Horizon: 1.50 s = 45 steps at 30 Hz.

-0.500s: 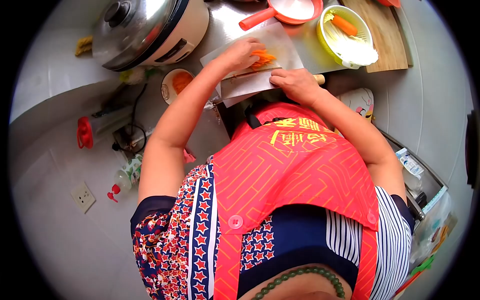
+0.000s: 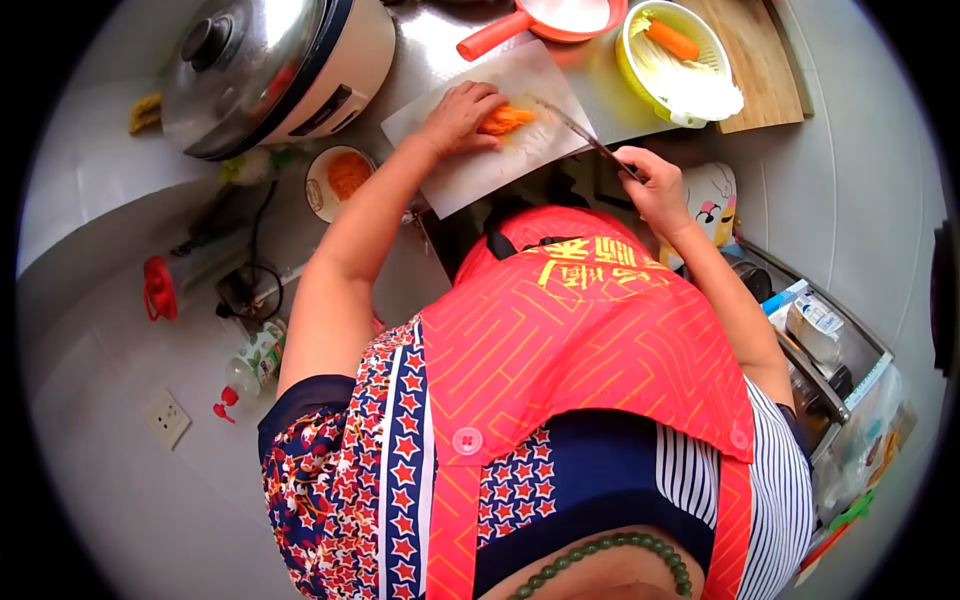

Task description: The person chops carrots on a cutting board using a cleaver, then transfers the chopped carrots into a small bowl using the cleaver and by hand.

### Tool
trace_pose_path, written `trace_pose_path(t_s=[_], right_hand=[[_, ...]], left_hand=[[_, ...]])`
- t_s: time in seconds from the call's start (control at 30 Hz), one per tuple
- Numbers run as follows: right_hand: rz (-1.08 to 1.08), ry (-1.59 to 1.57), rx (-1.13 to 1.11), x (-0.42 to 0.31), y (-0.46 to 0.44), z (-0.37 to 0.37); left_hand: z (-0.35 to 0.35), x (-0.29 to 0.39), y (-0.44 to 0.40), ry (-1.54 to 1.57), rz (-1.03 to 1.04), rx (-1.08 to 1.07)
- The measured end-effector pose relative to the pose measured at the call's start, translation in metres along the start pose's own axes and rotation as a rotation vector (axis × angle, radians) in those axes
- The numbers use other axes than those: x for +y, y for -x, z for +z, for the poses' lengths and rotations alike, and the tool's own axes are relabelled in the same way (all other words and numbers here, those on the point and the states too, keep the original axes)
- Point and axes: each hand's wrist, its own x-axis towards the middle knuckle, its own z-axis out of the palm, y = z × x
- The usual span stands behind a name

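Note:
A pile of shredded carrot [image 2: 507, 121] lies on a whitish cutting board [image 2: 475, 180]. My left hand [image 2: 463, 118] rests on the board at the pile's left end, with fingers and thumb curled around the shreds. To the right, my right hand [image 2: 655, 188] grips a kitchen knife [image 2: 592, 142] by its handle. The blade shows nearly edge-on, its tip over the board just right of the carrot. Left of the board stands a bowl [image 2: 315, 190] holding more shredded carrot [image 2: 349, 175].
A large cooker with a lid [image 2: 255, 75] stands at the upper left. Behind the board lies a red-handled strainer [image 2: 495, 36]. A yellow-green basket [image 2: 628, 62] at the upper right holds a whole carrot [image 2: 672, 40] and pale vegetables, beside a wooden board [image 2: 745, 65].
My right hand has moved right and down with the knife, turning the blade from broadside to nearly edge-on and off the board's front. My left hand stays at the carrot.

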Motion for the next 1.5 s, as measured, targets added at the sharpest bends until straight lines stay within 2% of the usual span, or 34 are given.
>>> trace_pose_path(t_s=[0.1, 0.17, 0.3, 0.4, 0.6, 0.7, 0.8, 0.83, 0.93, 1.07, 1.2, 1.23, 1.33, 1.43, 1.5], right_hand=[[0.244, -0.022, 0.019, 0.009, 0.000, 0.008], [0.254, -0.031, 0.016, 0.010, -0.004, 0.017], [0.212, 0.057, 0.017, 0.002, -0.015, 0.031], [0.197, 0.177, 0.064, 0.011, -0.021, 0.038], [0.248, 0.144, 0.113, 0.022, -0.015, 0.042], [0.234, 0.115, 0.131, 0.027, -0.010, 0.058], [0.481, -0.080, -0.046, -0.010, -0.015, 0.052], [0.400, -0.083, -0.011, -0.006, -0.014, 0.056], [0.403, -0.038, 0.017, -0.015, -0.022, 0.051], [0.186, 0.174, 0.108, 0.021, -0.028, 0.059], [0.564, -0.071, -0.051, -0.025, -0.032, 0.050], [0.576, -0.081, -0.045, -0.020, -0.031, 0.055], [0.104, 0.133, 0.049, -0.003, -0.030, 0.060], [-0.105, 0.306, 0.032, 0.004, -0.038, 0.053], [-0.020, 0.334, -0.062, 0.003, -0.042, 0.051]], left_hand=[[0.015, 0.011, 0.008, -0.016, -0.123, 0.149], [0.025, 0.029, 0.009, -0.065, -0.239, 0.323], [0.042, 0.057, 0.000, -0.166, -0.499, 0.516], [0.042, 0.070, -0.003, -0.221, -0.602, 0.445], [0.013, 0.068, 0.005, -0.259, -0.509, 0.348], [0.014, 0.052, 0.012, -0.082, -0.414, 0.421], [0.017, 0.036, 0.020, 0.057, -0.392, 0.462], [0.016, 0.033, 0.022, 0.050, -0.369, 0.477], [0.022, 0.019, 0.024, 0.011, -0.313, 0.476], [0.033, 0.020, 0.024, -0.034, -0.283, 0.472], [0.023, 0.041, 0.021, -0.053, -0.303, 0.412], [0.018, 0.046, 0.018, -0.078, -0.305, 0.392], [0.017, 0.050, 0.013, -0.100, -0.322, 0.365], [0.023, 0.048, 0.006, -0.095, -0.350, 0.373], [0.028, 0.049, 0.001, -0.094, -0.385, 0.386]])
